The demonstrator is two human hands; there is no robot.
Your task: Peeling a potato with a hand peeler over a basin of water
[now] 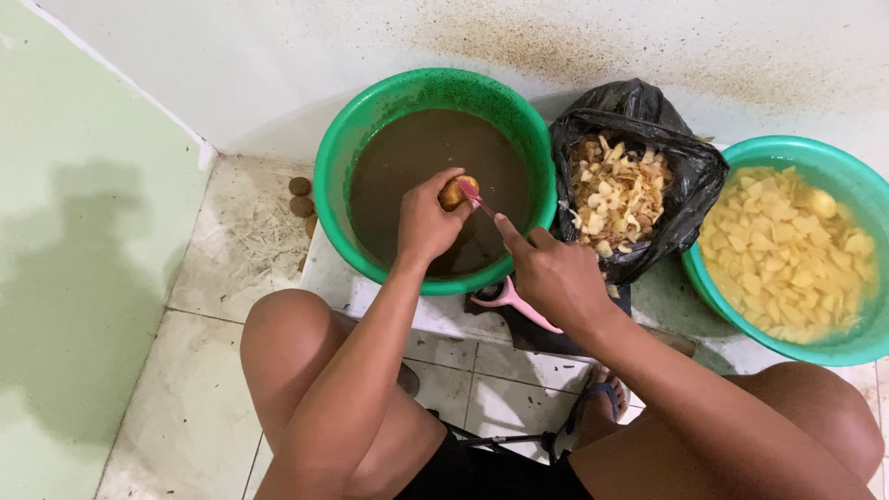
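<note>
Green plastic, the big basin (pixel 338 162) of muddy brown water sits under my hands. Beside it a black bag (pixel 690 176) holds peelings. My left hand (pixel 424 222) curls snugly around a small potato (pixel 457 193) above the water. My right hand (pixel 554 276) grips a pink peeler (pixel 511 298), its long axis slanting up-left, blade tip touching the potato.

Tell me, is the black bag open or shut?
Open. The black bag has its mouth spread wide, and pale peels show inside it. It sits between the two green bowls.
</note>
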